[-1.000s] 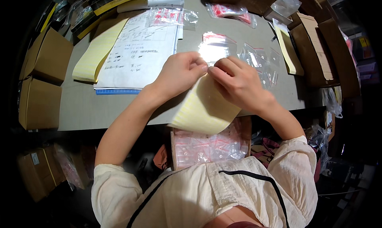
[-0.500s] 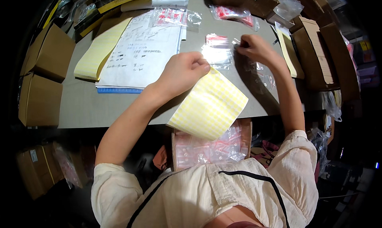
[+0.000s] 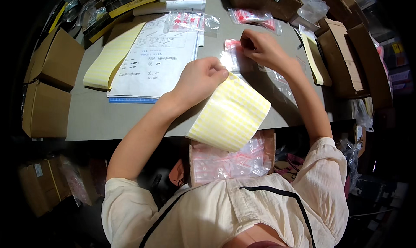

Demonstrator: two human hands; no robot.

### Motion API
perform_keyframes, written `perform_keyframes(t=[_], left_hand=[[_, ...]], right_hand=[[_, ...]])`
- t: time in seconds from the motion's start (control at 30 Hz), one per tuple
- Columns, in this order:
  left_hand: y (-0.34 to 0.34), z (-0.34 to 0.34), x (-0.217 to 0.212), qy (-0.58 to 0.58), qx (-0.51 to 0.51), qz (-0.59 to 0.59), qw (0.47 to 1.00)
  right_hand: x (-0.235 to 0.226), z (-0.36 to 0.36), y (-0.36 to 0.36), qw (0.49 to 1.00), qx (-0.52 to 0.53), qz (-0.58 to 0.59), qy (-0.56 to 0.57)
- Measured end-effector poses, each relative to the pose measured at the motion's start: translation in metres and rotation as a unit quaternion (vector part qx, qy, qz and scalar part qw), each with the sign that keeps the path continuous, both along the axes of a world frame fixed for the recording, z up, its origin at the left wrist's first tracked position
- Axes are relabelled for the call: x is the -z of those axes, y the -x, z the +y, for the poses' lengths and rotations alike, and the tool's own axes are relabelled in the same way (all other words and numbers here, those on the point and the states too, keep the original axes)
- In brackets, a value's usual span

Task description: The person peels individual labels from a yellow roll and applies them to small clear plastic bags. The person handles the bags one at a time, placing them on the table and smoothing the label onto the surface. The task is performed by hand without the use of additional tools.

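Risk: left hand (image 3: 200, 78) pinches yellow label sheet (image 3: 232, 116) by one corner over the table edge (image 3: 130, 133), while right hand (image 3: 260, 46) fingertips close on small clear bag (image 3: 232, 55); sheet could sag and slip.

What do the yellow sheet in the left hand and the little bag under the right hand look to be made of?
Yellow sheet: looks like matte paper, probably a label sheet, since a fine grid covers it and it bends stiffly where the left hand grips it. Little bag: thin clear plastic film, glossy; glare and wrinkles show, with red contents visible through it beside the right hand.
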State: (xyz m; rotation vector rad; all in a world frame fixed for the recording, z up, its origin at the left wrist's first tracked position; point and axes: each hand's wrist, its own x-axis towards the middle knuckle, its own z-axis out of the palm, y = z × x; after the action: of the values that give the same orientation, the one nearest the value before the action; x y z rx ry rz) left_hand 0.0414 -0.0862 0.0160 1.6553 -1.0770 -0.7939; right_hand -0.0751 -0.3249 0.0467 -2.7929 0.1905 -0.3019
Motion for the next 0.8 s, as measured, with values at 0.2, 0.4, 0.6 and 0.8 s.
perform_keyframes(t=[0.2, 0.4, 0.6, 0.8], left_hand=[[0.002, 0.003, -0.001, 0.010, -0.002, -0.011, 1.000], [0.003, 0.000, 0.000, 0.012, 0.016, -0.009, 1.000], [0.006, 0.001, -0.005, 0.025, 0.005, -0.002, 1.000], [0.006, 0.003, -0.010, 0.110, -0.019, 0.053, 0.992]], right_hand=[[-0.008, -0.022, 0.022, 0.951, 0.160, 0.147, -0.218], [-0.022, -0.043, 0.087, 0.924, 0.237, 0.224, -0.199], [-0.026, -0.001, 0.105, 0.901, 0.127, 0.047, -0.412], [-0.016, 0.065, 0.100, 0.861, 0.040, 0.152, -0.484]])
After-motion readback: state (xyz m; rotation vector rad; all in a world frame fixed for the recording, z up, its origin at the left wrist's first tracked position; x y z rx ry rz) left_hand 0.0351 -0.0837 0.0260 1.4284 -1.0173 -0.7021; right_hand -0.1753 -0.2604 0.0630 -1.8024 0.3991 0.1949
